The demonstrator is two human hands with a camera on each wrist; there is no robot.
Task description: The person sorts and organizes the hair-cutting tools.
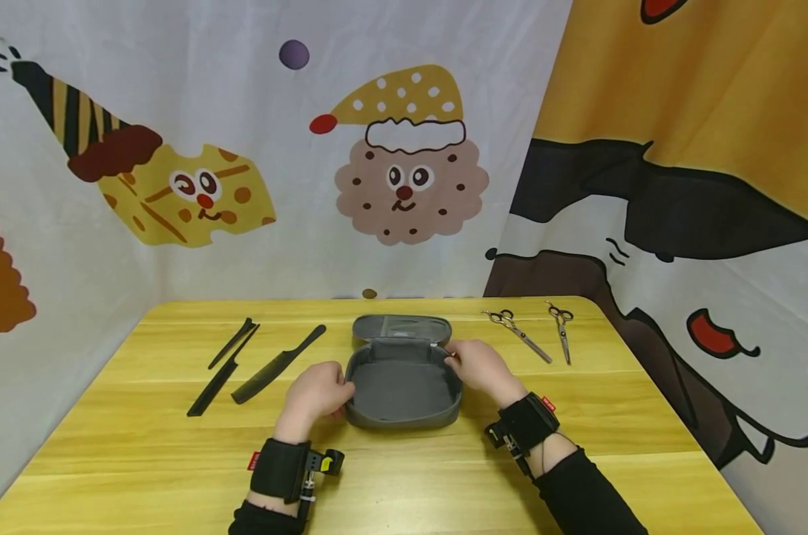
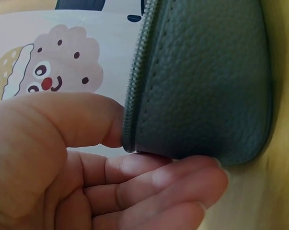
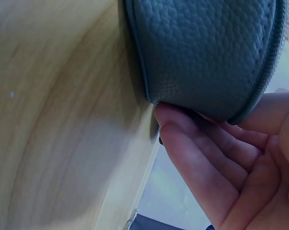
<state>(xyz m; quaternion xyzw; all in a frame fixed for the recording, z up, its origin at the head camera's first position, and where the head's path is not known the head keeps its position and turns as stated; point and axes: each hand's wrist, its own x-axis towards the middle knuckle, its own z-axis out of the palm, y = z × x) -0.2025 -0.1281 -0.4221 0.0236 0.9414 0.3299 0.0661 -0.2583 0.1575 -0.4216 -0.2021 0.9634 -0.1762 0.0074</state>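
A grey zippered case [image 1: 404, 420] stands on the table with its lid [image 1: 417, 325] folded back, and its inside looks bare. My left hand [image 1: 315, 390] grips the case's left wall. In the left wrist view, the thumb [image 2: 94, 120] lies over the zipper edge and the fingers [image 2: 158, 187] are against the pebbled outer side. On the opposite side, my right hand [image 1: 480, 364] pinches the right wall near the hinge. The right wrist view shows its fingers [image 3: 202, 163] along the outside, with the thumb [image 3: 273, 112] at the zipper rim.
Left of the case lie a dark handled comb [image 1: 278, 365], a black tail comb [image 1: 218, 379] and a slim black tool [image 1: 230, 343]. Two pairs of scissors, one longer [image 1: 520, 338] and one shorter [image 1: 562, 334], lie at the back right. A printed curtain [image 1: 243, 275] hangs behind the table.
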